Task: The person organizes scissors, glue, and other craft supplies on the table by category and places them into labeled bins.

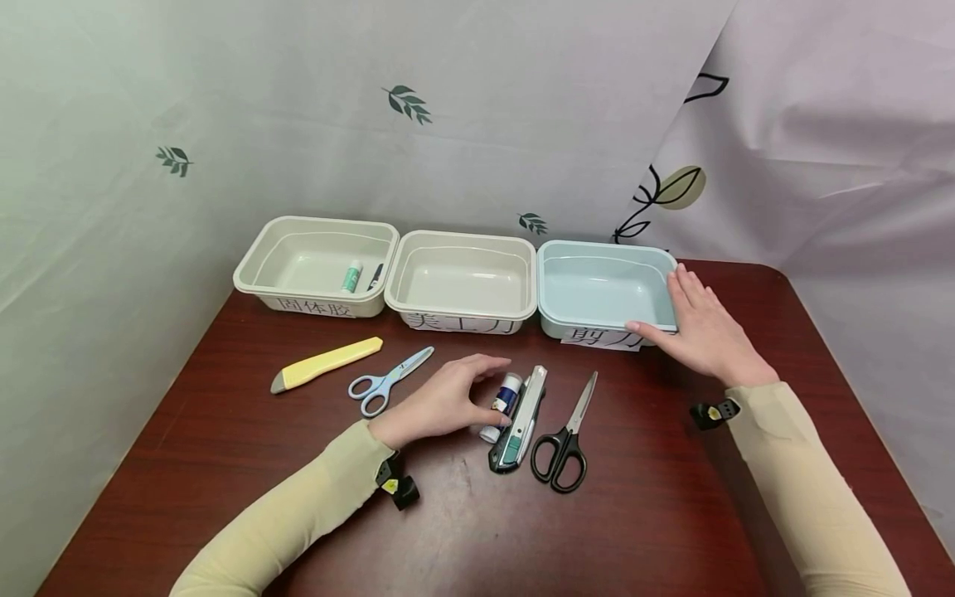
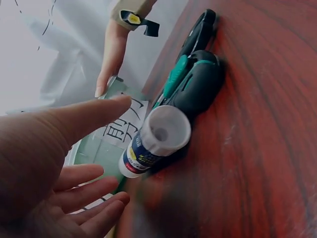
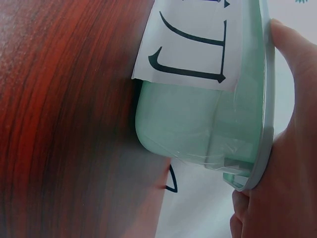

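My left hand (image 1: 440, 402) reaches around a glue stick (image 1: 507, 395) with a blue label and white cap, fingers loosely bent. In the left wrist view a gap shows between the thumb and the other fingers, with the glue stick (image 2: 153, 141) just beyond. A silver and black utility knife (image 1: 525, 423) lies right beside it, then black-handled scissors (image 1: 559, 456). My right hand (image 1: 705, 332) rests over the right end of the light blue bin (image 1: 597, 327), fingers extended along the side rim and thumb across the front rim.
Two beige bins stand left of the blue one; the leftmost bin (image 1: 298, 292) contains a green glue stick (image 1: 351, 276) and a dark small item. The middle bin (image 1: 461, 319) also bears a label. A yellow utility knife (image 1: 328, 365) and blue scissors (image 1: 388, 383) lie left on the table.
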